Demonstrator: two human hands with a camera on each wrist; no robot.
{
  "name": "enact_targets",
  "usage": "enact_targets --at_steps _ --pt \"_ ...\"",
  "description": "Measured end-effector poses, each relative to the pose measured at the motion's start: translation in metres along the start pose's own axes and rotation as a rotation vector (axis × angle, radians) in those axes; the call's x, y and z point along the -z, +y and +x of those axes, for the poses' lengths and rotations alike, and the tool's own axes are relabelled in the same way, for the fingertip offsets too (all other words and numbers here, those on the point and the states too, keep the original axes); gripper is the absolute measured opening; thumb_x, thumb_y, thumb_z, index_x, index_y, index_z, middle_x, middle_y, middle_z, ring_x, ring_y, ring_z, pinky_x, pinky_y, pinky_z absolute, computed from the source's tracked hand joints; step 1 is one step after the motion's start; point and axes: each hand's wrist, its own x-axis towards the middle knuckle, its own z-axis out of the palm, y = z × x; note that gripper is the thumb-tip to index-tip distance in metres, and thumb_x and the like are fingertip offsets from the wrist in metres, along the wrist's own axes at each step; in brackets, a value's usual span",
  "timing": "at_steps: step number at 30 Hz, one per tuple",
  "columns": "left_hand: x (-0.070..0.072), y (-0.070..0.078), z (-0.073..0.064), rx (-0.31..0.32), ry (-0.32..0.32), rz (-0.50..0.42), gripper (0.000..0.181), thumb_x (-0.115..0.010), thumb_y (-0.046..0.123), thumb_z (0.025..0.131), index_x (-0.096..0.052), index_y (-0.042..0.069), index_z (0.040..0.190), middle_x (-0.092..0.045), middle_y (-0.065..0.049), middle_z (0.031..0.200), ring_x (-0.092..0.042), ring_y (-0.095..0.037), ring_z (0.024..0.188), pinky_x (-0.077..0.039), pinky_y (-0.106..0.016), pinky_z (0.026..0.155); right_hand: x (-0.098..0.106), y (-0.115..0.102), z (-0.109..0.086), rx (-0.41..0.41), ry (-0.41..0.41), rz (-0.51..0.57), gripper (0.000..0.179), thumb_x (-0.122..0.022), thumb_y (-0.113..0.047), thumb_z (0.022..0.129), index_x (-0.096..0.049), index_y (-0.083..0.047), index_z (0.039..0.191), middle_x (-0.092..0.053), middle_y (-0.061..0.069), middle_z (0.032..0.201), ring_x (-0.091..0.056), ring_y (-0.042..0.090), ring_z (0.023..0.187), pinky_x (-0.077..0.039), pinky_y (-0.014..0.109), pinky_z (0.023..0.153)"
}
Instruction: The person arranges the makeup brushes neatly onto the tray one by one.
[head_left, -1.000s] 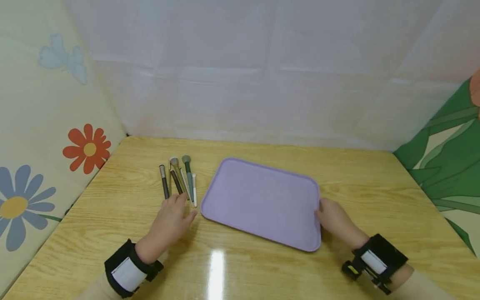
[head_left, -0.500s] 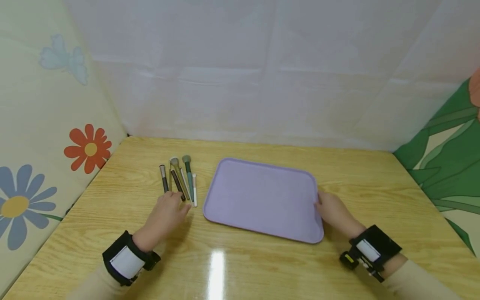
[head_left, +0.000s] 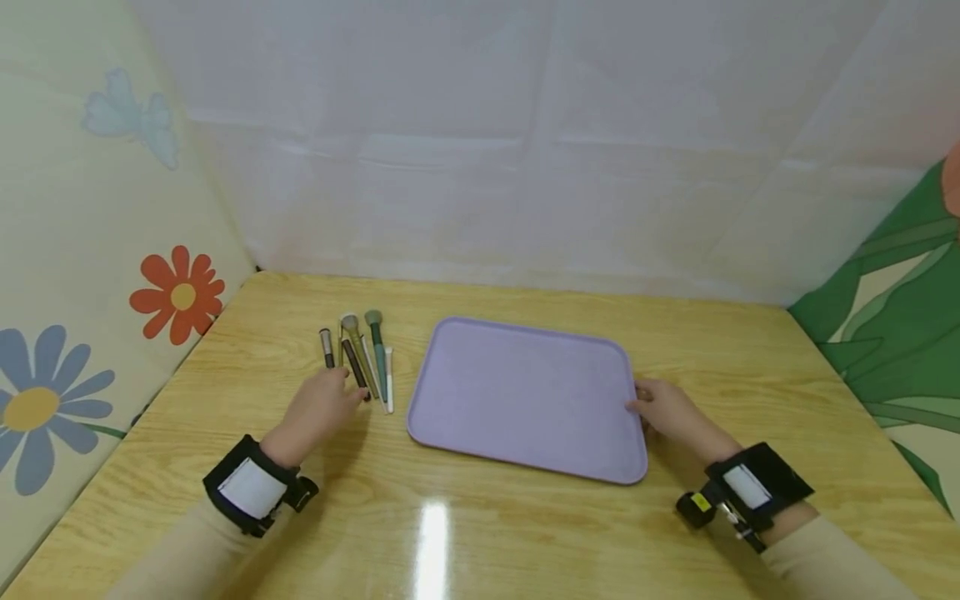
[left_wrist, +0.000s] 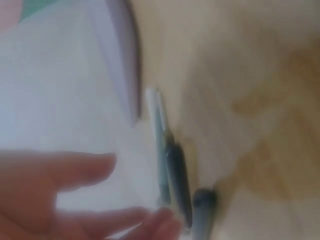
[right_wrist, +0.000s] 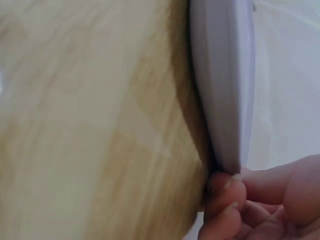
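A light purple tray (head_left: 525,400) lies slightly angled on the table, and my right hand (head_left: 675,417) pinches its right edge. In the right wrist view the thumb (right_wrist: 280,185) is at the top of the tray's rim (right_wrist: 220,75), with curled fingers at its underside. Several makeup brushes lie side by side left of the tray, among them a green brush (head_left: 377,350), a short white brush (head_left: 389,379) and a black-handled brush (head_left: 327,348). At their near ends is my left hand (head_left: 315,412), thumb and fingers apart, nothing gripped between them; its fingertips overlap the black-handled brush's lower end.
The wooden table (head_left: 525,533) meets a white cloth backdrop (head_left: 480,167) at its far edge. A flower-printed panel (head_left: 67,250) borders the left side, and a green leaf-patterned panel (head_left: 907,333) the right. Both wrists wear black camera straps.
The tray has turned slightly, its near right corner shifting away from me, with my right hand still at its edge. My left hand has moved left and a little farther forward by the brushes.
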Motion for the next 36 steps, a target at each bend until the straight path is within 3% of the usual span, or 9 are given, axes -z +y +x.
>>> enact_targets --at_steps 6,15,18,22,27,36 --pt "0.010 -0.008 0.008 0.059 0.008 -0.033 0.022 -0.058 0.011 0.096 -0.055 -0.009 0.088 -0.051 -0.011 0.069 -0.050 -0.020 0.056 -0.042 -0.029 0.048 0.000 0.008 0.000 0.004 -0.022 0.108 0.035 -0.053 0.004 0.094 -0.046 0.023 0.122 -0.054 0.003 0.065 -0.048 0.015 0.050 -0.045 0.028 0.046" --pt "0.008 -0.030 0.024 0.110 0.015 -0.032 0.033 -0.058 0.011 0.095 -0.048 0.001 0.066 -0.044 -0.005 0.059 -0.043 -0.015 0.049 -0.035 -0.022 0.043 -0.002 0.009 0.001 -0.020 0.005 0.158 0.040 -0.054 0.001 0.095 -0.043 0.024 0.125 -0.049 0.000 0.057 -0.046 0.013 0.048 -0.042 0.024 0.045" --pt "0.008 -0.036 0.028 0.128 -0.022 -0.079 0.034 -0.055 0.011 0.097 -0.047 0.002 0.064 -0.041 -0.004 0.059 -0.040 -0.014 0.050 -0.032 -0.022 0.045 -0.001 0.009 0.002 -0.032 0.011 0.160 0.041 -0.054 0.001 0.095 -0.042 0.024 0.127 -0.049 0.000 0.057 -0.047 0.013 0.047 -0.042 0.024 0.045" --pt "0.011 -0.040 0.033 0.159 -0.072 -0.139 0.029 -0.051 0.011 0.098 -0.050 -0.007 0.076 -0.040 -0.006 0.065 -0.040 -0.015 0.054 -0.033 -0.022 0.048 -0.001 0.007 0.002 -0.038 0.017 0.157 0.041 -0.054 0.001 0.095 -0.042 0.023 0.128 -0.049 0.000 0.056 -0.047 0.013 0.047 -0.043 0.025 0.045" --pt "0.013 -0.042 0.038 0.198 -0.091 -0.141 0.025 -0.050 0.011 0.097 -0.050 -0.013 0.090 -0.040 -0.010 0.071 -0.043 -0.019 0.061 -0.035 -0.025 0.053 -0.003 0.005 0.004 -0.062 0.018 0.143 0.043 -0.053 -0.001 0.096 -0.040 0.023 0.130 -0.049 0.001 0.057 -0.048 0.014 0.048 -0.044 0.026 0.045" --pt "0.011 -0.045 0.044 0.223 -0.111 -0.095 0.022 -0.051 0.009 0.096 -0.051 -0.006 0.079 -0.043 -0.008 0.068 -0.045 -0.018 0.060 -0.036 -0.025 0.053 -0.004 0.002 0.011 -0.073 0.010 0.113 0.044 -0.052 -0.001 0.096 -0.039 0.023 0.131 -0.050 0.002 0.057 -0.049 0.013 0.047 -0.047 0.028 0.045"
